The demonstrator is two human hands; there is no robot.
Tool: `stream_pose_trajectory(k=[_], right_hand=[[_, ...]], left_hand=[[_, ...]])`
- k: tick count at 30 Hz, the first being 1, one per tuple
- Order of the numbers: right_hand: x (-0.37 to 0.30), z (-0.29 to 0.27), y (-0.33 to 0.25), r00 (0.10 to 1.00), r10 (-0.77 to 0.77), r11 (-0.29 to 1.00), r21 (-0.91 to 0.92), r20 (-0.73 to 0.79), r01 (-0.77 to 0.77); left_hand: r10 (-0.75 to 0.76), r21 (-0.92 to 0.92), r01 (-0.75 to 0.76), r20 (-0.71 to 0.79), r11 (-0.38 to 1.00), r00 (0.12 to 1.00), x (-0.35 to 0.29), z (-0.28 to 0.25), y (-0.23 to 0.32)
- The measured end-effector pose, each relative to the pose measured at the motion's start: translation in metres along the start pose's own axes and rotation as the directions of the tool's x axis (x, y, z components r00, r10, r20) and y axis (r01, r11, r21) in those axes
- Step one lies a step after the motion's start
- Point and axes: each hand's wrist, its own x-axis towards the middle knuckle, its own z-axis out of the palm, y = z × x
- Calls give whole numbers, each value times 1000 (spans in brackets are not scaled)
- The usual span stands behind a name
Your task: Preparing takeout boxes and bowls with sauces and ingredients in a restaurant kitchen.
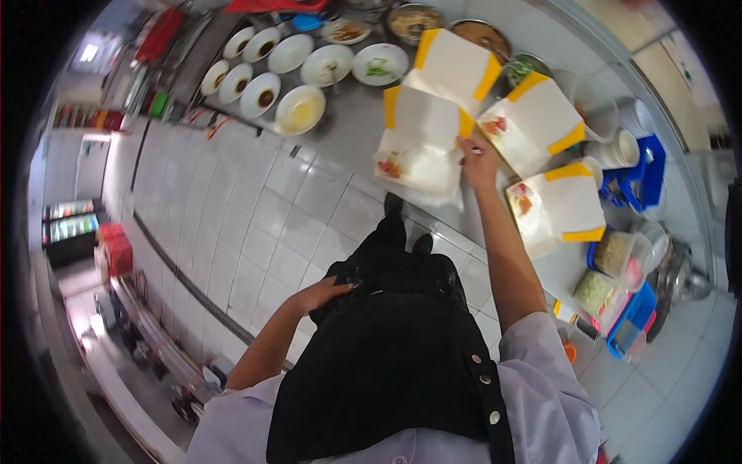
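Note:
My right hand (481,162) is closed at the right edge of an open white takeaway box (429,139) with yellow flaps. Small red and orange food pieces lie in that box's near-left corner. Similar open boxes are close by: one behind (456,66), one to the right (533,127), and one nearer me on the right (560,205). The two on the right also hold reddish food bits. Low on the left, my left hand (325,292) rests against my black apron (371,363), its fingers stretched out and holding nothing I can see.
Several white bowls stand at the counter's left, some with dark sauce (267,97), one with something yellow (300,112). Metal bowls (417,23) line the back. At the right are stacked white bowls (618,151), a blue basket (653,166) and plastic tubs (618,255). White tiled floor (255,201) lies left.

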Motion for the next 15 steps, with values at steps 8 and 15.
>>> stream_pose_trajectory(k=[8, 15], right_hand=[[7, -6, 9, 994, 106, 982, 157, 21, -108], [-68, -4, -22, 984, -178, 981, 68, -21, 179]], left_hand=[[47, -703, 40, 104, 710, 993, 58, 3, -118], [22, -368, -34, -37, 929, 999, 141, -38, -195]])
